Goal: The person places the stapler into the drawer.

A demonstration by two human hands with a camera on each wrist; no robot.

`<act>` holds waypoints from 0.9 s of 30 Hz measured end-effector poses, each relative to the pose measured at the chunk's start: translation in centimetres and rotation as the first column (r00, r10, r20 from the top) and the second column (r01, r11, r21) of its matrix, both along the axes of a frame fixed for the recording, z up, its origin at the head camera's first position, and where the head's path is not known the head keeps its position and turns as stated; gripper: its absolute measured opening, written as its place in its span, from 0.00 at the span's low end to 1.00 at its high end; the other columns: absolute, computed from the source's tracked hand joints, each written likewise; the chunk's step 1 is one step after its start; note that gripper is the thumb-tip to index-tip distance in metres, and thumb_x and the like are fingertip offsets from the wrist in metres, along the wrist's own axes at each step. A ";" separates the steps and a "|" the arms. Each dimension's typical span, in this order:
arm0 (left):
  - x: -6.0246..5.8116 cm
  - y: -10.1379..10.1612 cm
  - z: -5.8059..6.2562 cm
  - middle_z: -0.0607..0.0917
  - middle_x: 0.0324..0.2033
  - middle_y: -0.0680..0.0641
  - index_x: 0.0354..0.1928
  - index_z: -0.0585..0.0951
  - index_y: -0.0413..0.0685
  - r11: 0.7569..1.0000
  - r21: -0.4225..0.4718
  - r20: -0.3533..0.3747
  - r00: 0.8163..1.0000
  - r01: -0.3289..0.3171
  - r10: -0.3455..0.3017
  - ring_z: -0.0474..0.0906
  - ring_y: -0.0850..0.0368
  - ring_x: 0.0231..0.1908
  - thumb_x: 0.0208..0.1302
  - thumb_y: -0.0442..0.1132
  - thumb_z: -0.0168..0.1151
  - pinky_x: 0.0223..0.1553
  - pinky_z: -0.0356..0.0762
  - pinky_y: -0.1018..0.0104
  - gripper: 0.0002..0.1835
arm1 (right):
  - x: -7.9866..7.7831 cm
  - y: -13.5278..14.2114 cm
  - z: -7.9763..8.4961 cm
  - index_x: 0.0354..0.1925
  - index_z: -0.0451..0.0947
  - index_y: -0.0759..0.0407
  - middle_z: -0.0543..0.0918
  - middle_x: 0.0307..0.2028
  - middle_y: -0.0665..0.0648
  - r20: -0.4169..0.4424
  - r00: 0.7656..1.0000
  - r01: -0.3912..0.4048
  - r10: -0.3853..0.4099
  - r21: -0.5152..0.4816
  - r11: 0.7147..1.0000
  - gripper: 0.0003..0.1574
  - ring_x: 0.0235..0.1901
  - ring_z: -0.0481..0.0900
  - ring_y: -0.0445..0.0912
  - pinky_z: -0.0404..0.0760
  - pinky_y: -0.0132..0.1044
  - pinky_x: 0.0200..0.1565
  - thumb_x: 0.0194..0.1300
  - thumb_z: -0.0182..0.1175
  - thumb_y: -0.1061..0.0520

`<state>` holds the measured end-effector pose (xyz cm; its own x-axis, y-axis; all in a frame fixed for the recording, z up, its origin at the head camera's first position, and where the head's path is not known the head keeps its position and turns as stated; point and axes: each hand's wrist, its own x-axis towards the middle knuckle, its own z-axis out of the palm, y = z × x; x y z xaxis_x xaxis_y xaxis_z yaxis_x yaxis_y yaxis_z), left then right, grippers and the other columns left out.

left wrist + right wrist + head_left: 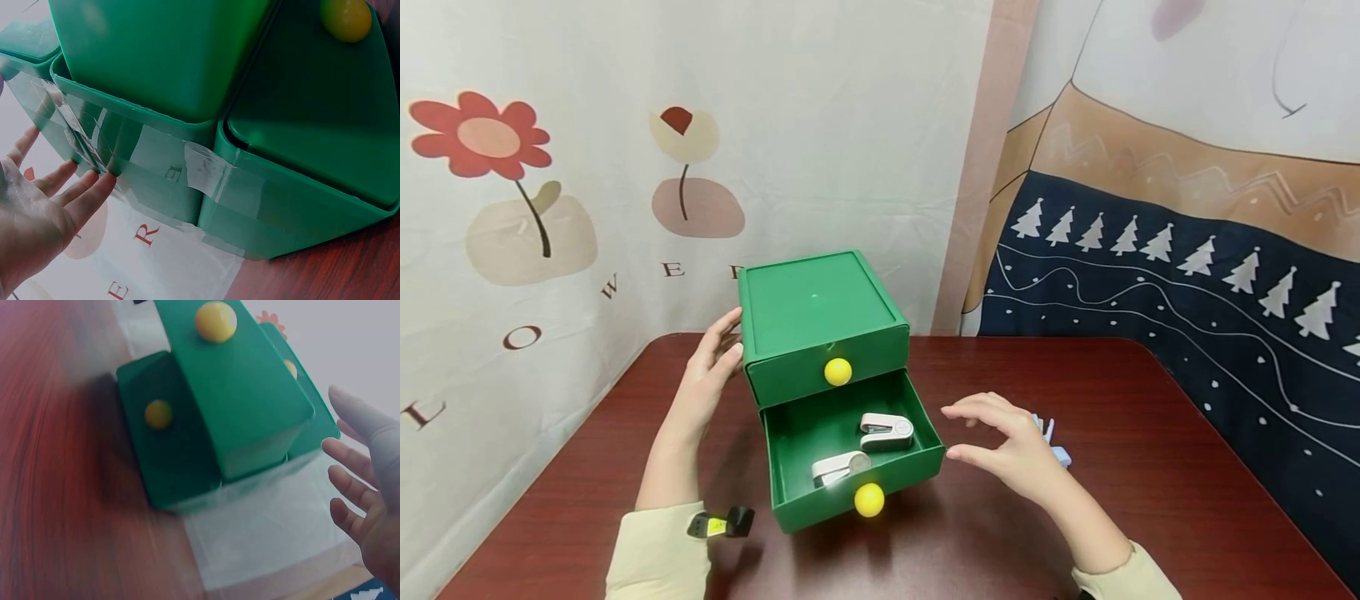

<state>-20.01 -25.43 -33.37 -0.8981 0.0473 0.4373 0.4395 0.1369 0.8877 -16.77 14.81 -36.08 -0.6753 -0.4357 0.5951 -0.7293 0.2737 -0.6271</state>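
Note:
A green drawer cabinet with yellow round knobs stands on the table. Its middle drawer is pulled out, while the bottom drawer sits closed beneath it. Inside the open drawer lie a white and dark mini stapler and a second whitish piece, partly behind the drawer front. My left hand rests its extended fingertips against the cabinet's left side, over clear tape in the left wrist view. To the right of the drawer's front corner, my right hand holds nothing, its fingers spread and slightly bent.
Behind my right hand a light blue object shows, mostly hidden. The dark red table extends around the cabinet. A printed cloth hangs behind the table's far edge, and a navy cloth with trees hangs along the right.

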 end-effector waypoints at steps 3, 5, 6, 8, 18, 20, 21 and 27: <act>0.0 0.0 0.0 0.62 0.66 0.48 0.73 0.57 0.49 1.000 -0.001 0.001 1.000 0.004 -0.004 0.61 0.57 0.61 0.75 0.38 0.44 0.49 0.66 0.73 0.27 | -0.1 1.2 -0.5 0.51 0.81 0.52 0.81 0.45 0.47 -0.017 1.000 0.020 -0.020 0.020 1.000 0.29 0.39 0.74 0.41 0.74 0.34 0.40 0.49 0.75 0.59; 0.0 0.0 -0.1 0.61 0.67 0.48 0.73 0.57 0.49 1.000 -0.007 0.001 1.000 0.004 -0.004 0.61 0.56 0.61 0.75 0.38 0.44 0.49 0.66 0.73 0.27 | -0.1 2.0 -1.0 0.50 0.82 0.54 0.81 0.45 0.47 -0.028 0.999 0.029 -0.028 0.027 0.999 0.28 0.38 0.74 0.41 0.73 0.32 0.38 0.48 0.76 0.60; 0.0 0.0 -0.1 0.61 0.67 0.48 0.74 0.57 0.49 1.000 -0.012 0.001 1.000 0.004 -0.004 0.60 0.55 0.62 0.75 0.38 0.44 0.49 0.66 0.73 0.27 | -0.2 2.4 -1.3 0.50 0.82 0.54 0.81 0.45 0.47 -0.030 0.999 0.033 -0.032 0.032 0.999 0.28 0.38 0.74 0.40 0.73 0.31 0.38 0.47 0.76 0.61; 0.0 0.1 -0.1 0.61 0.67 0.48 0.74 0.56 0.49 1.000 -0.021 0.002 1.000 0.002 -0.002 0.60 0.55 0.62 0.75 0.39 0.44 0.49 0.66 0.73 0.27 | -0.2 3.3 -1.8 0.49 0.82 0.55 0.81 0.45 0.48 -0.042 0.999 0.035 -0.034 0.037 0.999 0.29 0.37 0.74 0.40 0.72 0.30 0.37 0.46 0.76 0.62; 0.2 0.0 0.0 0.61 0.66 0.47 0.74 0.57 0.50 1.000 -0.012 0.007 1.000 -0.007 0.007 0.59 0.53 0.62 0.75 0.39 0.44 0.49 0.66 0.73 0.27 | 0.1 7.1 -2.6 0.49 0.83 0.55 0.81 0.46 0.51 0.042 0.989 0.138 -0.143 0.115 0.984 0.30 0.44 0.75 0.41 0.74 0.31 0.42 0.45 0.76 0.64; 0.1 0.0 -0.1 0.62 0.66 0.46 0.74 0.57 0.52 1.000 -0.020 0.010 1.000 -0.012 0.012 0.59 0.53 0.62 0.75 0.39 0.44 0.49 0.66 0.72 0.27 | 0.0 8.0 -2.8 0.49 0.82 0.56 0.80 0.47 0.51 0.068 0.985 0.149 -0.159 0.133 0.980 0.29 0.45 0.75 0.42 0.75 0.33 0.43 0.45 0.76 0.64; 0.1 -0.1 -0.1 0.62 0.66 0.46 0.74 0.57 0.52 1.000 -0.024 0.010 1.000 -0.013 0.013 0.59 0.53 0.62 0.75 0.40 0.44 0.49 0.66 0.72 0.27 | 0.0 8.4 -2.8 0.50 0.82 0.56 0.80 0.47 0.52 0.081 0.983 0.150 -0.162 0.138 0.979 0.29 0.45 0.75 0.43 0.76 0.34 0.43 0.46 0.75 0.64; 0.1 -0.1 -0.1 0.61 0.67 0.47 0.74 0.57 0.53 1.000 -0.029 0.010 1.000 -0.012 0.013 0.59 0.55 0.62 0.75 0.40 0.44 0.49 0.65 0.71 0.27 | -0.7 10.9 -4.1 0.50 0.82 0.56 0.79 0.47 0.51 0.132 0.979 0.136 -0.156 0.151 0.979 0.27 0.41 0.75 0.46 0.76 0.37 0.40 0.49 0.74 0.61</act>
